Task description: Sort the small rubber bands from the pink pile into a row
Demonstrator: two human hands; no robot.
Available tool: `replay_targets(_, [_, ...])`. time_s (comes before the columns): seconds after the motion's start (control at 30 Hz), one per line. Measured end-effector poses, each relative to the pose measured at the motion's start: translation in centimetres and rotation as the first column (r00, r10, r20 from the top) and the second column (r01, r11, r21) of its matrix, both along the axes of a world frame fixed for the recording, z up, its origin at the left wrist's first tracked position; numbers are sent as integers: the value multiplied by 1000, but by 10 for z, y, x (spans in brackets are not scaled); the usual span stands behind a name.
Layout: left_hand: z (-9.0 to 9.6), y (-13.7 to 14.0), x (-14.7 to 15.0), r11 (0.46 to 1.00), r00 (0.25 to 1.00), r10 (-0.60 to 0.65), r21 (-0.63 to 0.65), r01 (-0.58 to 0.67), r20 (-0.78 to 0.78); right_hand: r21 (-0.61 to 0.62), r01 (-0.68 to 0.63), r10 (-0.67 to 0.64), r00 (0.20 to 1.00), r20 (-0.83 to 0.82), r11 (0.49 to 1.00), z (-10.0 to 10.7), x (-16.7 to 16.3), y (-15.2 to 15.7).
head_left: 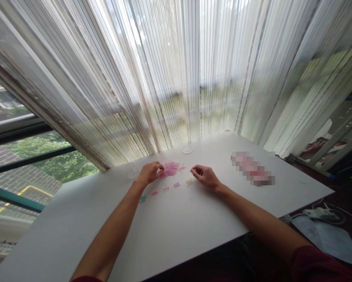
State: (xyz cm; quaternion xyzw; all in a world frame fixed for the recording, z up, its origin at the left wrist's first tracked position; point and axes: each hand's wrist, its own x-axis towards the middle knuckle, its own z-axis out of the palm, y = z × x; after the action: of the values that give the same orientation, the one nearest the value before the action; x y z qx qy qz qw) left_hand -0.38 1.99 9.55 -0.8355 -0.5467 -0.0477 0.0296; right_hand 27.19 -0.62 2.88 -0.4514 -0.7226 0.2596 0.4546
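Note:
A loose heap of thin, small pink and purple pieces (170,169) lies on the white table; their exact kind is too small to make out. At the heap's left edge is my left hand (150,172), thumb and fingers drawn together in a pinch. My right hand (205,176) hovers right of the heap with its fingers curled and pinched; anything in them is hidden. Nearest to it is a small yellow cluster (189,181). In a row leftward lie a purple cluster (176,185), a light pink one (166,188), a red one (154,192) and a teal one (143,198).
A clear round lid or dish (187,150) sits behind the heap. Another clear container (131,170) stands left of my left hand. A blurred-out pinkish object (252,168) lies on the right of the white table (176,239). Sheer curtains (176,78) hang along the back edge.

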Motion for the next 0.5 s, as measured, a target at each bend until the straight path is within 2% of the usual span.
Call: replay_targets(0.5, [-1, -2, -3, 1000, 997, 30, -8, -30, 76, 4, 0, 0, 1000, 4, 1000, -1, 0, 1])
